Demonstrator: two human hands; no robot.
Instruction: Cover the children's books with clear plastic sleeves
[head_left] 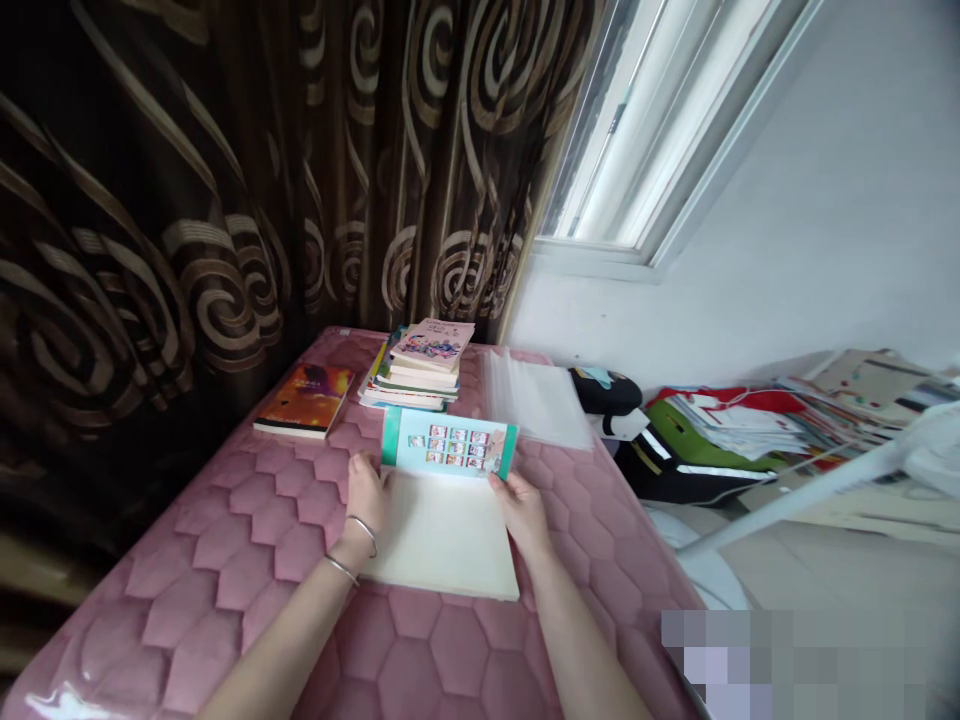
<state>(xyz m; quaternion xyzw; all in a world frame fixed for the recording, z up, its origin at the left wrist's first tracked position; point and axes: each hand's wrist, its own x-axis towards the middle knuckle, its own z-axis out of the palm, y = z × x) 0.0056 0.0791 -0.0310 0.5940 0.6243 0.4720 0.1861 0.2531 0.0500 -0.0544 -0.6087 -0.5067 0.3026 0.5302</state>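
Note:
A book [442, 535] with a blank cream page facing up lies in front of me. Its pale blue cover flap [450, 440], edged in green and printed with small pictures, stands raised along the far side. At the flap's lower left, my left hand [366, 500] has its fingers curled at the book's edge; two silver bangles circle that wrist. My right hand [521, 505] pinches the lower right corner of the flap between thumb and fingers. The undersides of both hands' grips are partly hidden.
The book rests on a pink quilted mattress [247, 545]. Beyond it stand a stack of books [420, 375], an orange book [306, 398] and clear plastic sheets [536, 400]. Dark patterned curtains [337, 180] hang behind. At right are a green-and-black bag [675, 440] and a white pole [802, 490].

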